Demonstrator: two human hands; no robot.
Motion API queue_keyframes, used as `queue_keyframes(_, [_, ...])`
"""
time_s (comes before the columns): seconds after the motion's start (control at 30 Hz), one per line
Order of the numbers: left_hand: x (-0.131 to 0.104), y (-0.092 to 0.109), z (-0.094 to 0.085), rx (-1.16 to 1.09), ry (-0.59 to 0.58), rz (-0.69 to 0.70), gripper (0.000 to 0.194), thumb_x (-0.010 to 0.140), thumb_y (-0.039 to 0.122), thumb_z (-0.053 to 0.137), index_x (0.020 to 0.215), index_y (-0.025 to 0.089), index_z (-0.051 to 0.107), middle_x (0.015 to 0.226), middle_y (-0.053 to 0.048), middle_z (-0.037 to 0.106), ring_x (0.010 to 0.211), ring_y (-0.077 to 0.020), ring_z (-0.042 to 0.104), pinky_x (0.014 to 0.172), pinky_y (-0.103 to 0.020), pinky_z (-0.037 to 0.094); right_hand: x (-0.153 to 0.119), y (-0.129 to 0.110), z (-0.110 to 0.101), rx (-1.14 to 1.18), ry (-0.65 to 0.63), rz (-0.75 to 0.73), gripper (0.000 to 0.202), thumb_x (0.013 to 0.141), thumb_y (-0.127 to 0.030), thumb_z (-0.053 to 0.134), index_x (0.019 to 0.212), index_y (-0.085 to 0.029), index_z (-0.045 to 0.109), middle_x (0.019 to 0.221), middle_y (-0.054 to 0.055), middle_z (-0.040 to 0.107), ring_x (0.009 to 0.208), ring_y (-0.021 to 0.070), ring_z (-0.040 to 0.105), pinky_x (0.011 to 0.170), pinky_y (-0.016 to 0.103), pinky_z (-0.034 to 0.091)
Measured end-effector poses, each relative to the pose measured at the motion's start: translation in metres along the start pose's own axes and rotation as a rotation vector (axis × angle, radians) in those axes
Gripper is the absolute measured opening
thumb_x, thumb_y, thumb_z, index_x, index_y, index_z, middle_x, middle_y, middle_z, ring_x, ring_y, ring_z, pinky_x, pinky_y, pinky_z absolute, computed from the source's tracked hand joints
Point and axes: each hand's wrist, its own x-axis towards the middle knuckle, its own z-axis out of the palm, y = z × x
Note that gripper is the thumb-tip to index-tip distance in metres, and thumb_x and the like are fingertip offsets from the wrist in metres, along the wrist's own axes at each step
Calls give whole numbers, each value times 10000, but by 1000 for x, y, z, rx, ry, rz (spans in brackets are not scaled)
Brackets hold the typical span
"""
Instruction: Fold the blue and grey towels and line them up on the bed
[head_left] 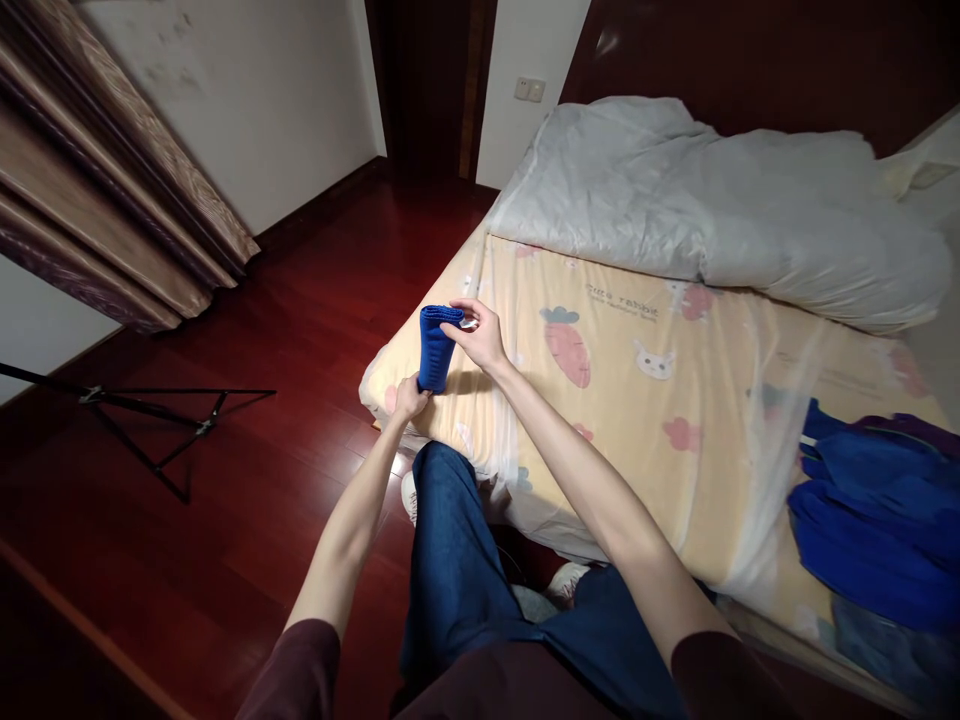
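A bright blue cloth (436,358), folded into a thick narrow bundle, stands upright near the bed's corner. My left hand (412,398) is closed round its lower end. At the top, the fingers of my right hand (480,338) pinch the bundle's right edge. Something small and white (469,323), perhaps a tag, shows by those fingers. Layered folds are visible along the bundle's upper end. Whether its base touches the bed I cannot tell.
The bed (622,430) has a cream sheet printed with carrots and rabbits. A grey-white quilt (675,200) lies toward the headboard. Blue garments (877,530) are heaped at the right. On the floor at left stand black tripod legs (150,420), below a curtain (112,180).
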Motion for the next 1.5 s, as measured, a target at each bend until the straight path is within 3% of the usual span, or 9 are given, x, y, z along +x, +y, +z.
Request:
queue_keyframes(0.2, [0,3,-7,-72,-36,-4,610,710,162,701,1306,110,583,1211,-150,688,1132,-297,627,1019,-402,478,3,3,-6,-42,-23,2,614,692,-474,808,1226,-238,619,1287,90,649,1159,271,608,966,418,515])
queue_keyframes(0.3, [-24,6,-18,-103,107,-8,903,671,133,708,1503,77,362,1467,-209,496,1396,-335,433,1173,-450,350,-7,4,-22,-97,47,-9,812,701,-504,805,1411,-291,473,1509,101,463,1324,308,486,1040,474,460])
queue_keyframes(0.47, [-143,13,-16,-91,356,69,717,877,232,542,1540,148,283,1531,-177,415,1436,-290,368,1193,-490,324,-75,13,-70,-170,347,23,737,825,-506,670,1467,-312,366,1548,114,390,1336,308,484,1065,514,433])
queue_keyframes(0.6, [-264,24,21,-86,72,165,489,947,258,446,1433,208,473,1420,-143,533,1385,-261,453,1157,-472,395,-185,39,-111,-168,538,185,585,813,-457,659,1337,-269,481,1381,140,566,1144,265,629,970,465,519])
queue_keyframes(0.7, [-316,31,51,61,-80,210,387,930,261,485,1290,271,628,1554,-98,427,1503,-298,297,1220,-524,299,-290,58,-143,-150,675,386,470,765,-448,678,1183,-258,581,1190,150,678,999,274,694,871,456,575])
queue_keyframes(0.83, [-317,34,68,190,-36,224,358,940,285,476,1245,247,660,1606,-77,371,1523,-299,254,1217,-526,293,-413,61,-192,-163,905,563,304,687,-461,726,901,-255,662,884,97,731,833,303,730,741,469,612])
queue_keyframes(0.97, [-295,36,73,229,18,266,378,945,349,453,1234,224,661,1594,-91,395,1509,-312,277,1205,-525,294,-471,44,-250,-118,1149,573,317,678,-504,700,877,-259,677,826,67,734,677,265,723,580,415,602])
queue_keyframes(1.27, [-293,46,79,314,65,304,437,944,447,414,1224,217,659,1573,-98,428,1484,-325,325,1174,-527,326,-463,39,-421,-206,1341,490,467,651,-366,646,1083,-188,665,1125,123,710,934,233,694,705,327,587])
queue_keyframes(1.5, [-294,56,79,323,67,281,453,922,475,405,1210,235,659,1552,-101,451,1481,-328,335,1167,-529,333,-435,37,-536,-411,1450,602,554,728,-299,573,1245,-123,659,1352,179,580,1097,239,625,921,333,530])
